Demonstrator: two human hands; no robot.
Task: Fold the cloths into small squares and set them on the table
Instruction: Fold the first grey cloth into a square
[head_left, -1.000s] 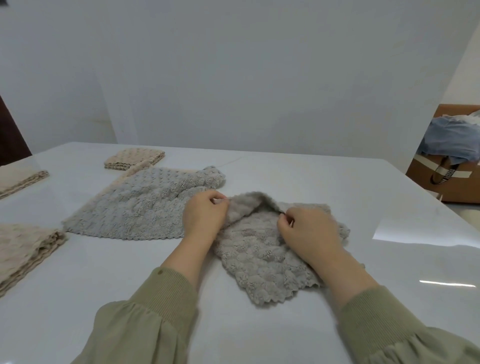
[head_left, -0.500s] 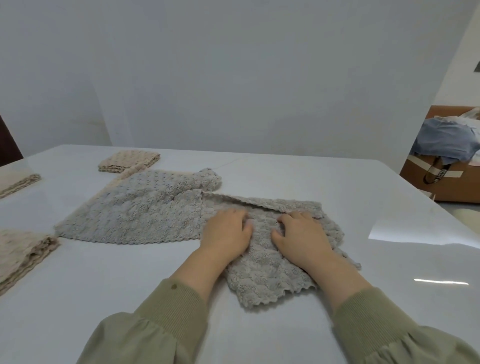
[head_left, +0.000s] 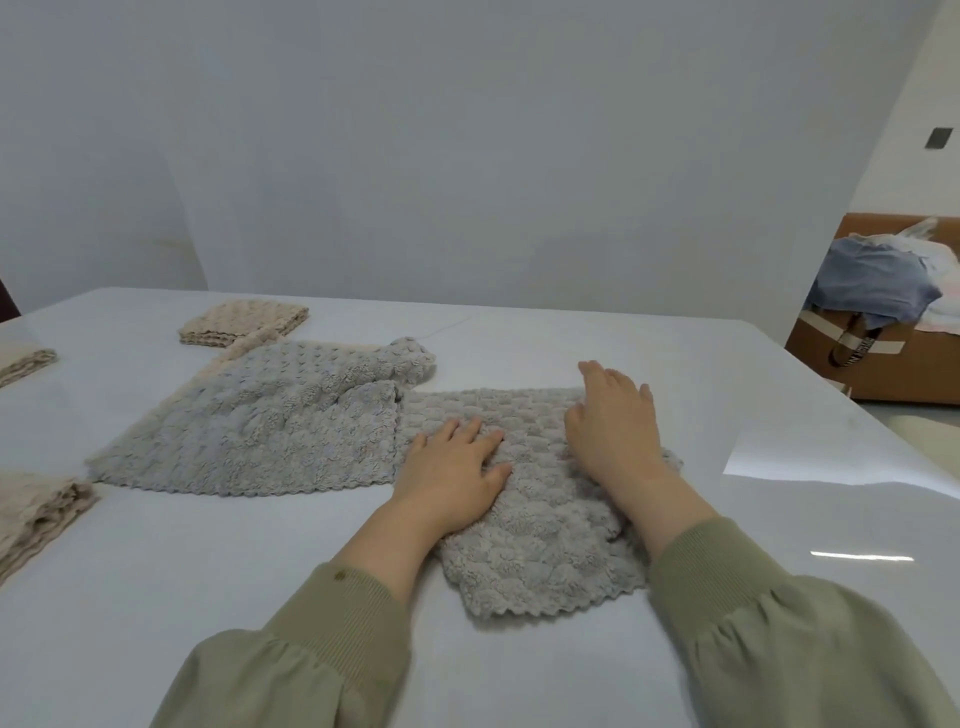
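Nearest the camera, two olive-green sleeves (head_left: 311, 649) with ribbed cuffs come in from the bottom edge over a glossy white table (head_left: 208, 597). Between the forearms lies a grey fleecy cloth (head_left: 540, 551), folded over on itself and flat on the table straight in front of the person, its scalloped hem towards them. The left hand (head_left: 452, 467) rests palm down on the left part of this cloth, its fingers straight and a little spread, gripping nothing. The right hand (head_left: 613, 421) lies palm down on the right part, fingers stretched out and loose, the fingertips (head_left: 592, 370) reaching the far edge of the cloth; whether they touch the table beyond it I cannot tell.

At the left edge of the table sits a folded beige stack (head_left: 36, 509). Beyond it, left of the hands, a second grey cloth (head_left: 260, 426) lies spread open, its right edge meeting the far-left corner of the folded one. A beige cloth (head_left: 244, 345) peeks out from under its far side. Further back stands a small folded beige square (head_left: 241, 322), just beside that beige edge, and another folded beige piece (head_left: 26, 361) lies at the far left border.

Off the table to the right stands a cardboard box (head_left: 909, 374) with a blue garment (head_left: 872, 286) heaped on it. A plain pale wall (head_left: 467, 156) closes the back
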